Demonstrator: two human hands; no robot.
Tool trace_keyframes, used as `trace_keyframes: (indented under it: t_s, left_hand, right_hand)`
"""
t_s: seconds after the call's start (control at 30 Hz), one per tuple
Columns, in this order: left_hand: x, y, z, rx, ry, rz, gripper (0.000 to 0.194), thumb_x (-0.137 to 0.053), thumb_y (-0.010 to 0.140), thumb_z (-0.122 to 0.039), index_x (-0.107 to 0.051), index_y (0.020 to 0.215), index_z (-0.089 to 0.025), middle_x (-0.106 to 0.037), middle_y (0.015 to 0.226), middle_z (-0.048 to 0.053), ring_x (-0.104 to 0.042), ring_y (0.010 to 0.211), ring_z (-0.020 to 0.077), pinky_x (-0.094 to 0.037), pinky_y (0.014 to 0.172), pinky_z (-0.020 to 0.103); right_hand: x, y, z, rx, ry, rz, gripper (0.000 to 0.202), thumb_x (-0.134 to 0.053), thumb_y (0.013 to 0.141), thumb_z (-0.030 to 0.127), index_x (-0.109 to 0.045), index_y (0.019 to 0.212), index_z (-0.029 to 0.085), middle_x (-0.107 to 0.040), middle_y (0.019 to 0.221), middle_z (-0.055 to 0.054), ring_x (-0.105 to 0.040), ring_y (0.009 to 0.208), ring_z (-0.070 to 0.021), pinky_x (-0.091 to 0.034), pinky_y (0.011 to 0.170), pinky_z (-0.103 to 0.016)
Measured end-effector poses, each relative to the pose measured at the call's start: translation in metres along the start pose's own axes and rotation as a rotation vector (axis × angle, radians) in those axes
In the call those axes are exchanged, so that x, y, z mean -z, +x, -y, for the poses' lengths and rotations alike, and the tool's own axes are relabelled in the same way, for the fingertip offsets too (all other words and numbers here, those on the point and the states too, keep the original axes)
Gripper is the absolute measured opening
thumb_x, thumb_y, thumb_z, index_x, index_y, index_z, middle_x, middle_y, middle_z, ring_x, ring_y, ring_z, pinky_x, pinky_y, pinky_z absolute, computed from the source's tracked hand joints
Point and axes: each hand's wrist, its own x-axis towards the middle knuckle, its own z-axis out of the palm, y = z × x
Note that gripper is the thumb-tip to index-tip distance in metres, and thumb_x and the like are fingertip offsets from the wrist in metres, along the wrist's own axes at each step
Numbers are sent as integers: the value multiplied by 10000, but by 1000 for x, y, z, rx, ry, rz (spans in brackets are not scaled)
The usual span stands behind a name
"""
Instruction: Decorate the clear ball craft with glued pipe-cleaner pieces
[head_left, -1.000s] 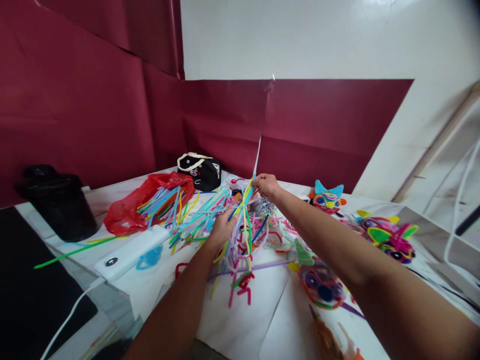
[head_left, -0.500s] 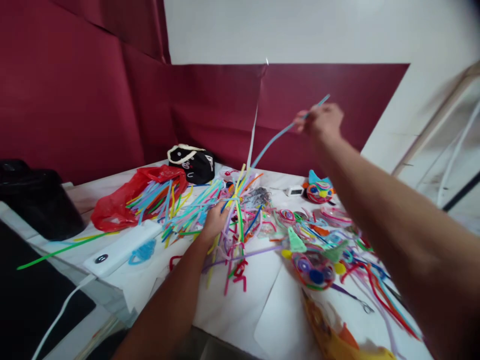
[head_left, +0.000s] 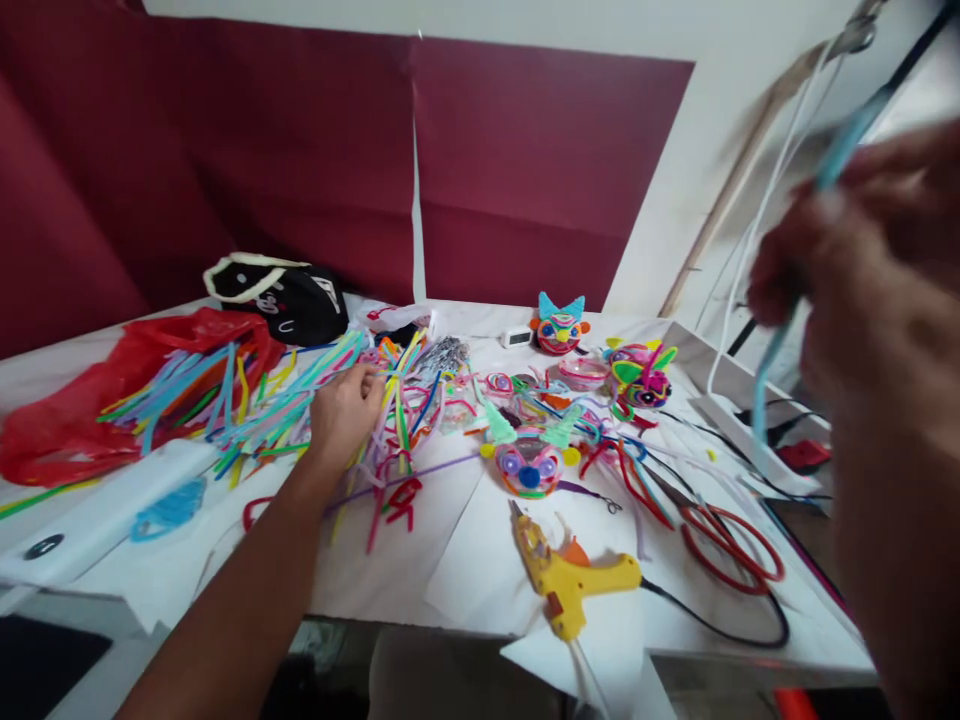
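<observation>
In the head view, the left hand (head_left: 341,410) lies palm down on a heap of coloured pipe cleaners (head_left: 300,395) spread over the white table (head_left: 420,570), fingers loosely bent over the strands rather than pinched on any one. The right hand (head_left: 874,270) is raised close to the camera (blurred, so its fingers are hard to separate), closed around a light blue pipe cleaner (head_left: 772,370) that runs from above the fist down towards the table edge.

Left of the heap a red plastic bag (head_left: 67,420) holds more strands, with a black pouch (head_left: 281,300) behind it. Between the two hands sit small craft faces (head_left: 529,465), another with blue ears (head_left: 559,325) near the dark red backdrop (head_left: 525,170). A yellow glue gun (head_left: 570,580) lies at the near edge, its black cord trailing right beside red loops of wire (head_left: 731,545). A white power bank (head_left: 90,515) rests far left.
</observation>
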Motion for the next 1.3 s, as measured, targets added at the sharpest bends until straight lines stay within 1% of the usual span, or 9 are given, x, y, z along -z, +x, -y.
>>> trace_keyframes:
  t_s: [0.03, 0.07, 0.23, 0.33, 0.67, 0.87, 0.93, 1.07, 1.3]
  left_hand:
    - [3, 0, -9, -43, -42, 15, 314, -495, 849, -376, -681, 1024, -192, -743, 929, 76, -668, 857, 230, -474, 825, 317]
    - [6, -1, -19, -74, -104, 51, 312, -511, 837, -381, -684, 1011, -188, -739, 888, 64, -669, 830, 220, -481, 813, 311]
    - [6, -20, -61, -109, -524, 579, 365, -608, 751, -475, -677, 953, -178, -723, 792, 35, -676, 729, 198, -511, 649, 279]
    - [-2, -37, -73, -116, -566, 708, 375, -656, 734, -448, -676, 1003, -188, -724, 823, 42, -679, 749, 197, -521, 671, 287]
    - [-37, -41, -72, -235, -546, 627, 690, -850, 540, -497, -635, 1126, -203, -665, 1109, 73, -632, 911, 226, -507, 744, 312]
    - [-35, -30, -74, -200, -583, 687, 780, -851, 573, -466, -574, 1256, -211, -646, 1247, 101, -616, 1117, 287, -497, 891, 353]
    - [-28, -26, -80, -255, -611, 596, 667, -807, 655, -482, -594, 1225, -207, -652, 1242, 93, -615, 1133, 276, -488, 929, 352]
    - [-10, -32, -100, -530, -539, 207, 304, -685, 833, -426, -667, 1030, -196, -689, 1050, 65, -642, 1013, 210, -492, 923, 334]
    - [-2, -64, -121, -980, -342, -7, 135, -620, 896, -250, -653, 1020, -207, -684, 917, 55, -631, 870, 177, -515, 814, 344]
  right_hand:
    - [-4, -16, 5, -66, 2, -155, 223, -547, 943, 484, -701, 874, 339, -662, 791, -17, -608, 642, -155, -395, 547, -355]
    - [-9, -30, 8, -134, -18, -156, 122, -598, 927, 429, -681, 964, 347, -622, 772, -24, -554, 607, -152, -414, 548, -349]
    - [-44, -80, -15, -107, -11, 145, 81, -561, 938, 246, -626, 987, 257, -629, 790, -25, -596, 672, -162, -499, 596, -291]
    - [-63, -97, -33, -52, 48, 237, 140, -504, 955, 179, -621, 998, 244, -622, 898, -48, -624, 822, -176, -520, 698, -301]
    - [-92, -116, -53, 2, 93, 202, 198, -514, 935, 117, -629, 1036, 243, -630, 866, -41, -630, 792, -171, -524, 677, -296]
    - [-92, -121, -52, 19, 22, 100, 171, -580, 909, 95, -604, 997, 239, -684, 864, -20, -654, 792, -151, -525, 701, -269]
    - [-91, -121, -51, 30, 10, 91, 184, -582, 906, 90, -606, 1012, 238, -690, 864, -21, -655, 789, -150, -528, 706, -272]
    - [-92, -117, -43, 80, -8, 100, 209, -586, 905, 76, -598, 1030, 242, -700, 853, -22, -660, 788, -158, -535, 712, -287]
    - [-94, -104, -25, 154, -55, 157, 185, -575, 924, 92, -573, 1039, 238, -665, 824, -25, -627, 741, -155, -511, 669, -285]
